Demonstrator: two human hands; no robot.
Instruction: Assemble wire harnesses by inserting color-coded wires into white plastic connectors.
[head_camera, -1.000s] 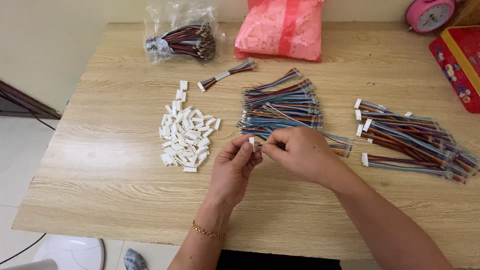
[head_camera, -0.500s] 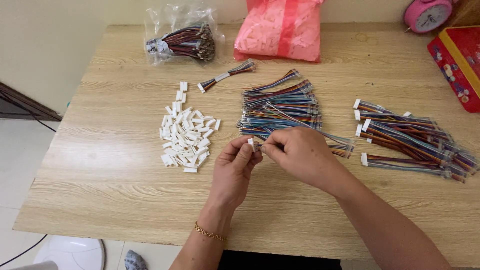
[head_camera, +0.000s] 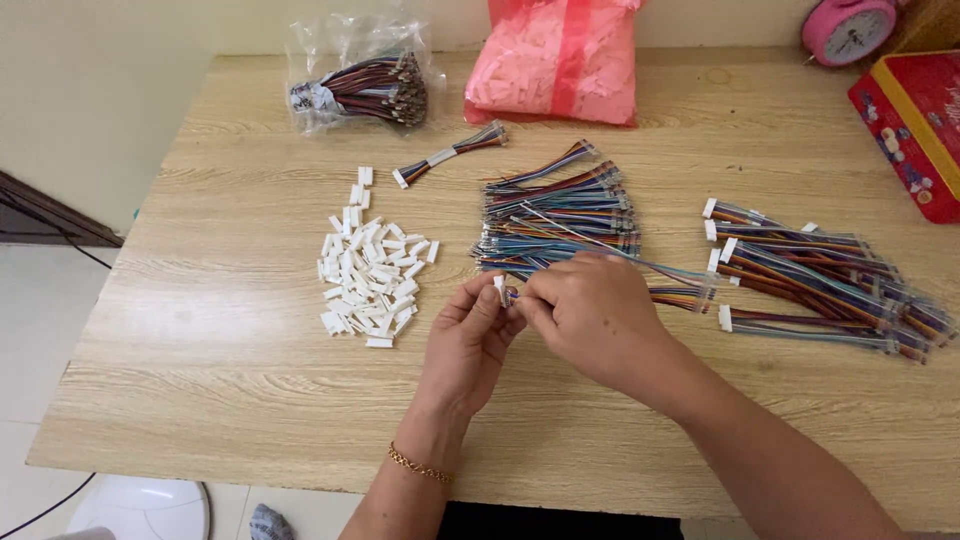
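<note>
Left hand (head_camera: 470, 335) pinches white connector housing (head_camera: 499, 290); right hand (head_camera: 590, 315) grips multicoloured wire lead (head_camera: 670, 272), above bench (head_camera: 220, 330).

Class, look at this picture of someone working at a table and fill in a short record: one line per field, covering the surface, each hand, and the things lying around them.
Surface: wooden table
Left hand: pinches a small white plug housing
Right hand: holds the end of a coloured wire set against that housing
Left of the hands: heap of white plug housings
Behind the hands: pile of loose wire sets
Right side: wire sets with white plugs fitted
Far edge: clear bag of wires, pink bag, pink clock, red box
</note>
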